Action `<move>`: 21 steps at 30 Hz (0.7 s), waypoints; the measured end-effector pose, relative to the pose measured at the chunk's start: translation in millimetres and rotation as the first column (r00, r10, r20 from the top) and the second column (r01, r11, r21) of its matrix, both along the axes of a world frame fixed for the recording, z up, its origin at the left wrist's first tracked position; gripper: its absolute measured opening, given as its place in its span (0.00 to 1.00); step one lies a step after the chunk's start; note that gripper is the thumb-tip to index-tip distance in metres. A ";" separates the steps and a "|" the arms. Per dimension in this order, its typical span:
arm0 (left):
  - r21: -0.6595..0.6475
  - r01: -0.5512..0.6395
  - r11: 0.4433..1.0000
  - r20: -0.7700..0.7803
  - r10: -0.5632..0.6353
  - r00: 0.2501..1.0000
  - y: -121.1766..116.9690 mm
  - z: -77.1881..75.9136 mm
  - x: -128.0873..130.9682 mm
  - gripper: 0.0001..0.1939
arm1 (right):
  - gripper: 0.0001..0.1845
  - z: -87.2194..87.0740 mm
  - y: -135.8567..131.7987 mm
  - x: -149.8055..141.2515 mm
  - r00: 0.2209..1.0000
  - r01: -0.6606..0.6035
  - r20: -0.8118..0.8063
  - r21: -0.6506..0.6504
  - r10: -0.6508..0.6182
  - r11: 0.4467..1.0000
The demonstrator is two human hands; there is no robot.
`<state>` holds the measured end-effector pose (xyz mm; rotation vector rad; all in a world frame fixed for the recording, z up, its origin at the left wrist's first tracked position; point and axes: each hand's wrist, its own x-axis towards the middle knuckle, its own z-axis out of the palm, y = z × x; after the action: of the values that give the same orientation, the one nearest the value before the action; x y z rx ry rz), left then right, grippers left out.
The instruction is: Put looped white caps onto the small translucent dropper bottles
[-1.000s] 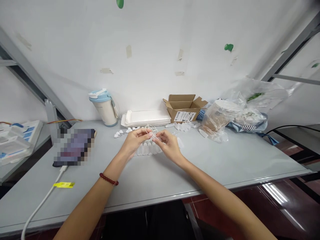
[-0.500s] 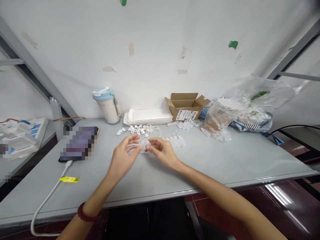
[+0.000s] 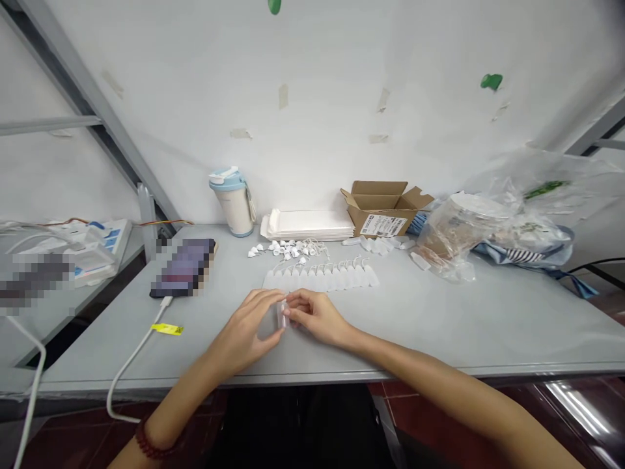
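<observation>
- The clear tube point(image 3: 282, 315) was in front of the row, between the two hands, roughly upright in the view; whether its lower end touched the table point(image 3: 351, 355) could not be told.
- The left hand point(image 3: 244, 332) had its thumb and fingers wide apart, the fingertips near the tube's far end and the thumb near its close end; whether they pressed on it could not be told.
- The right hand point(image 3: 317, 317) had its thumb and fingertips closed on the tube's right side, with the other fingers curled.
- Just beyond the hands, a row of tubes point(image 3: 319, 280) lay side by side, with thin strings at their far ends.
- Behind the row, white caps point(image 3: 288, 248) lay in a loose heap, some strings beside them.
- More loose tubes point(image 3: 378, 245) lay in front of the open carton point(image 3: 381, 215), which bore a printed label.
- A stack of flat white boxes point(image 3: 310, 225) lay just left of the carton, and a cup point(image 3: 234, 205) with a blue lid stood left of the stack.
- A phone point(image 3: 184, 268) lay at the left of the table, plugged into a white cable point(image 3: 127, 365) with a yellow tag point(image 3: 167, 329).
- A clear bag point(image 3: 446, 238) and blue cloth point(image 3: 532, 253) lay at the right.
- A red bracelet point(image 3: 149, 444) circled the left wrist.
</observation>
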<state>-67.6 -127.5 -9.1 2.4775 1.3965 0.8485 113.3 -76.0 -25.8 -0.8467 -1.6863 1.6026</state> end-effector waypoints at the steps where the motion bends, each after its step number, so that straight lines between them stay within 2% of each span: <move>1: -0.055 0.006 0.998 -0.008 -0.006 1.000 -0.6 1.8 -5.3 0.23 | 0.12 0.1 -0.7 0.1 0.997 -0.010 0.071 0.102 0.003 0.995; 4: -0.168 0.004 0.986 -0.007 -0.005 1.000 -2.2 4.3 -18.4 0.21 | 0.07 0.4 -2.0 1.1 0.967 -0.082 0.252 0.410 -0.026 0.908; 7: -0.204 -0.002 0.979 0.008 0.004 1.000 -3.2 2.3 -24.8 0.20 | 0.10 -1.3 -2.4 2.4 0.953 -0.156 0.303 0.563 -0.027 0.811; 12: -0.195 0.000 0.981 -0.007 -0.001 1.000 -2.2 -0.6 -25.2 0.20 | 0.14 -3.4 -1.2 3.9 0.941 -0.236 0.337 0.630 0.013 0.739; 17: -0.172 0.027 0.985 -0.017 -0.030 0.999 0.8 -2.4 -27.5 0.22 | 0.17 -1.3 0.9 5.0 0.933 -0.283 0.357 0.632 0.053 0.722; 21: -0.205 0.039 0.978 -0.041 -0.049 0.998 0.5 -1.9 -30.3 0.24 | 0.16 -1.9 1.3 5.2 0.938 -0.277 0.341 0.633 0.061 0.723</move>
<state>-97.9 -127.0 -11.0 2.3760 1.3625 0.6090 118.6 -74.7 -27.7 -0.5697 -2.4042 0.8383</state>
